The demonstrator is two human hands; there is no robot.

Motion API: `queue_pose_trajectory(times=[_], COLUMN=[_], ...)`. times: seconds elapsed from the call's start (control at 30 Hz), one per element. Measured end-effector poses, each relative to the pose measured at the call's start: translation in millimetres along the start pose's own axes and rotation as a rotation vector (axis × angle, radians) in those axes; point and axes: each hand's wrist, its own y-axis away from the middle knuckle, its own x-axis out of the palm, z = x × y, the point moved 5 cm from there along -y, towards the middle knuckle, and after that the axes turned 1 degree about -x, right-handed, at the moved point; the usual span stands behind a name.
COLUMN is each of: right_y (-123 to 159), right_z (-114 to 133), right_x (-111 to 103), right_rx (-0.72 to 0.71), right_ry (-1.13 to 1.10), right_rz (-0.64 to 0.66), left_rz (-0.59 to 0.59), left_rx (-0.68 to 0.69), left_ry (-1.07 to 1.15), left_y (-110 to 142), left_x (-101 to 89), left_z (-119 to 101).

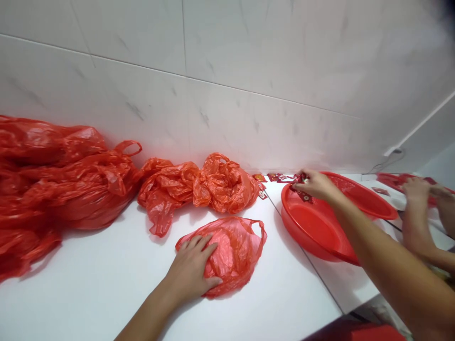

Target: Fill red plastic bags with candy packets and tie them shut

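One red carrier bag (234,255), six o'clock, beneath my spread left hand (194,267); my right hand (317,184) pinches a flower-printed packet (304,195), lettering unreadable, over a red basin (289,225), four o'clock.

L hand (194,265) palm down, L fingers (202,241) spread & slightly bent, L thumb (213,282) angled out to the R; bare L forearm (152,303) slants up from bottom edge. Bare R forearm (377,241) reaches in from lower R corner, R hand (316,184) farther fwd, w/ R fingers (308,174) pinched tog.
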Motion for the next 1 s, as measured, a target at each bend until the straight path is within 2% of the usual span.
queue_pose_trajectory(times=[0.07, 0.1, 0.17, 0.23, 0.27, 0.33, 0.4, 0.5, 0.6, 0.8, 0.9, 1.0], right_y=[29.0, 45.9, 79.1, 104.6, 112.2, 116.3, 111.7, 104.8, 106.9, 111.2, 108.3, 107.5], right_z=[32.4, 50.9, 88.7, 122.2, 135.0, 149.2, 150.4, 141.4, 135.2, 130.8, 126.5, 125.2], right_x=[4.4, 14.6, 50.7, 97.8, 121.5, 164.0, 201.1, 240.2, 254.2, 245.5, 239.5, 231.6], right_rx=[-0.109, -0.156, -0.231, -0.311, -0.363, -0.463, -0.502, -0.508, -0.559, -0.609, -0.598, -0.643], right_ry=[-0.228, -0.37, -0.636, -0.852, -0.912, -0.967, -0.999, -0.983, -0.896, -0.727, -0.602, -0.556], right_rz=[-0.019, 0.018, 0.188, 0.37, 0.418, 0.393, 0.353, 0.37, 0.418, 0.335, 0.283, 0.307], left_rz=[0.009, 0.009, 0.006, -0.005, -0.015, -0.041, -0.061, -0.061, -0.082, -0.163, -0.266, -0.4], left_rx=[0.002, 0.005, 0.01, 0.014, 0.02, 0.037, 0.042, 0.025, 0.025, 0.043, 0.038, 0.047], left_ry=[0.008, 0.01, 0.016, 0.026, 0.033, 0.052, 0.079, 0.122, 0.16, 0.201, 0.208, 0.18], left_y=[0.8, 1.1, 1.9, 2.9, 3.4, 4.2, 4.5, 3.8, 3.2, 2.2, 1.8, 2.2], left_x=[0.7, 1.3, 2.6, 3.2, 2.8, 0.7, -1.6, -2.2, -1.9, -6.1, -10.8, -16.6], left_z=[-1.4, -1.8, -1.9, -1.9, -2.4, -3.8, -4.2, -1.6, 1.5, 4.2, 7.2, 9.0])
